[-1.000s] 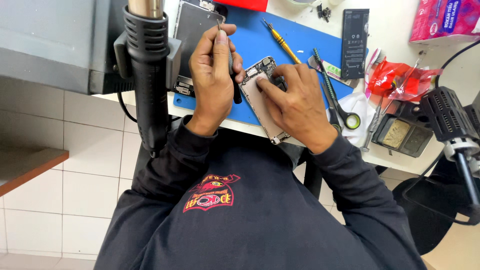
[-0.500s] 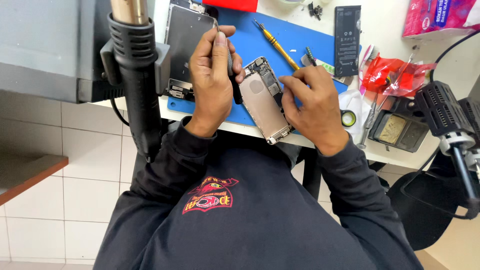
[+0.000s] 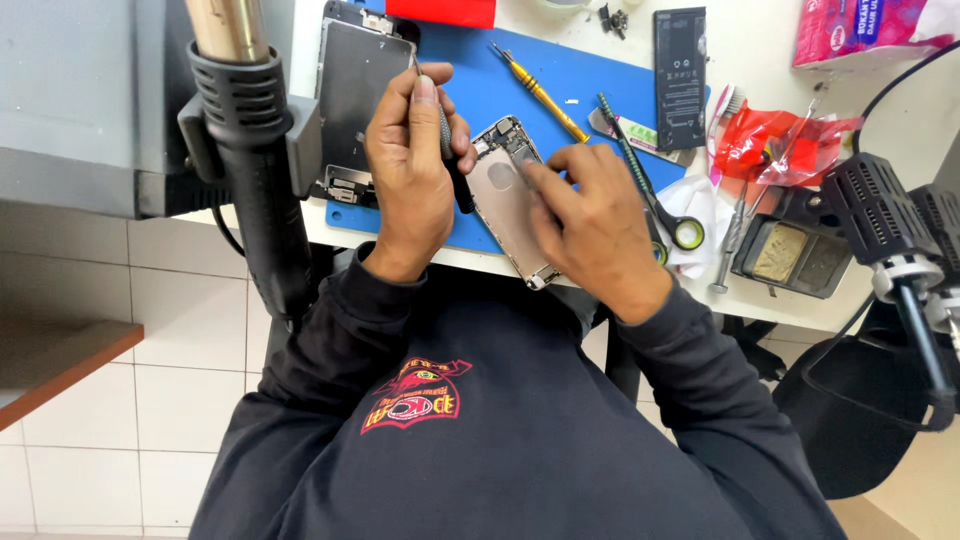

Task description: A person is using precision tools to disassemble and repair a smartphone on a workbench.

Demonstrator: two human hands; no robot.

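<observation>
While right hand [image 3: 600,225] presses one phone [image 3: 510,195], left hand [image 3: 410,170] grip pinches one screwdriver [image 3: 450,150].

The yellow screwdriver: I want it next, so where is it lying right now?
In the head view the yellow screwdriver lies on the blue mat, just beyond the opened phone, with the black battery to its right.

Repair workshop: hot-air gun [image 3: 250,170], screwdrivers [image 3: 538,92], blue work mat [image 3: 580,75].
</observation>
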